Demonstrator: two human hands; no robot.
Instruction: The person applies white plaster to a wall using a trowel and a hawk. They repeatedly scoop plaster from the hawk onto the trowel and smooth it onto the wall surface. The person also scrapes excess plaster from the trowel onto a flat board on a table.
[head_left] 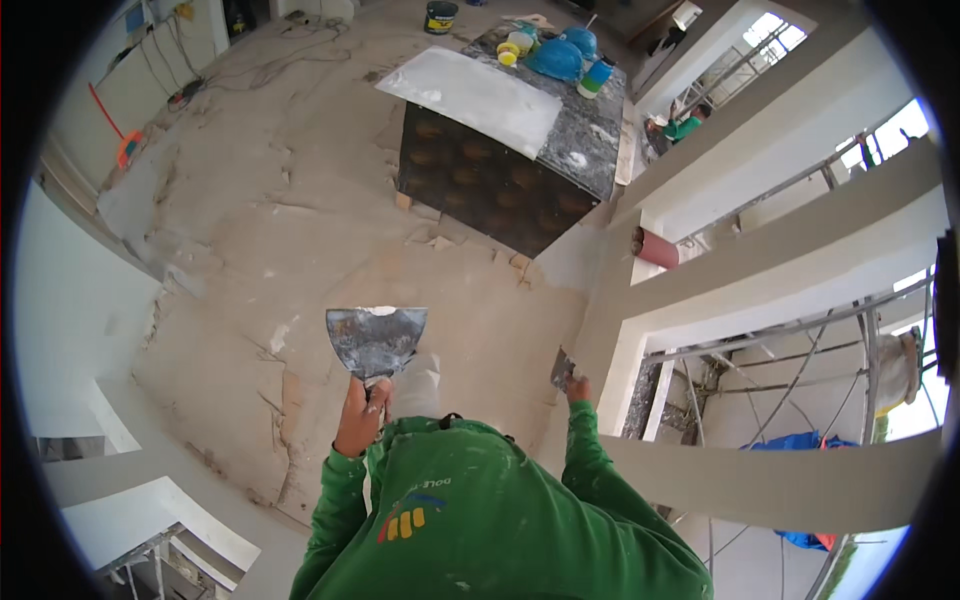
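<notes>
My left hand [358,415] is closed on a wide putty knife [372,335], its grey blade streaked with white material and held above the dusty, paper-covered floor [240,340]. At the right, my right hand [578,392] grips a smaller scraper [560,365], angled upward near a pale beam edge. Both forearms are in green sleeves spotted with white.
A dark worktable [490,195] ahead carries a white sheet [470,95], blue bowls [555,62] and containers. Scaffolding [790,390] stands beyond openings at right. A co-worker in green [683,125] is farther back. A bucket [440,18] and cables [260,75] lie at back left.
</notes>
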